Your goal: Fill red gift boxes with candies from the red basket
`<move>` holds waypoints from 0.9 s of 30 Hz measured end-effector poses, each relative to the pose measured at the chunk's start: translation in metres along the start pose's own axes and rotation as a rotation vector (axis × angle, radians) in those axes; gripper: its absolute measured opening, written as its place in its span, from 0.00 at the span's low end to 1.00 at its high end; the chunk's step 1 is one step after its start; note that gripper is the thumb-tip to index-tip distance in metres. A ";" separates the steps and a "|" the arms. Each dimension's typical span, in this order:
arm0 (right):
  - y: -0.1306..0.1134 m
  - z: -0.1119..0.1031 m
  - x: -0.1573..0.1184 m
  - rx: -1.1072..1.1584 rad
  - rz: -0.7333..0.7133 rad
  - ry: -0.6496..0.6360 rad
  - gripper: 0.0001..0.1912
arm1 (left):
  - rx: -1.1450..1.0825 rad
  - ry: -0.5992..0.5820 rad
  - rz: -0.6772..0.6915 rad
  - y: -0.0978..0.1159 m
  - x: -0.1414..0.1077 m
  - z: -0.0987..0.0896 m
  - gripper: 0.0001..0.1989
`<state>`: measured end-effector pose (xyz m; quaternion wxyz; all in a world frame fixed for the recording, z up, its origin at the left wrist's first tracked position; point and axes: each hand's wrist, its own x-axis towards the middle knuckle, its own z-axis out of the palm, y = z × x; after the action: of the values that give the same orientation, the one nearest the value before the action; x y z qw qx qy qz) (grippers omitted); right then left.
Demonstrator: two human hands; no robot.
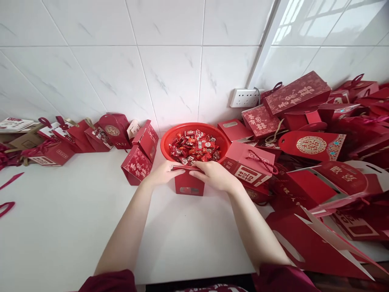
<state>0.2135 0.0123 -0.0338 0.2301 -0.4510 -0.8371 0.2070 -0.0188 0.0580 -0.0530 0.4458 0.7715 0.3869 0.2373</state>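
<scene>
A small red gift box [190,180] stands upright on the white table, with a clear window low on its near side and something red showing inside. My left hand [162,172] holds its top edge from the left, fingers closed over the rim. From the right, my right hand [214,174] grips the same top edge, thumb on the near face. Just behind the box is a red plastic basket [166,142] full of wrapped candies [197,146]. The far side of the box and some fingertips are hidden.
Two red boxes [138,162] stand left of the basket. Several gift boxes [112,129] line the wall at left. A large pile of red boxes [313,146] covers the right side. A power strip [245,98] is on the tiled wall. Ribbon [7,207] lies at far left.
</scene>
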 end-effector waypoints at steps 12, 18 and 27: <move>0.014 0.018 -0.010 0.361 -0.001 0.029 0.16 | -0.176 0.115 -0.029 -0.012 -0.020 0.025 0.26; 0.014 0.017 -0.012 0.486 -0.008 -0.037 0.15 | -0.072 0.310 0.008 0.001 -0.034 0.033 0.18; 0.018 0.066 -0.017 0.961 0.103 0.262 0.17 | -0.060 0.481 0.034 -0.009 -0.028 0.045 0.16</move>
<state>0.1961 -0.0019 -0.1007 0.5046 -0.3570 -0.5879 0.5219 -0.0069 0.0157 -0.0838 0.3596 0.6857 0.4615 0.4330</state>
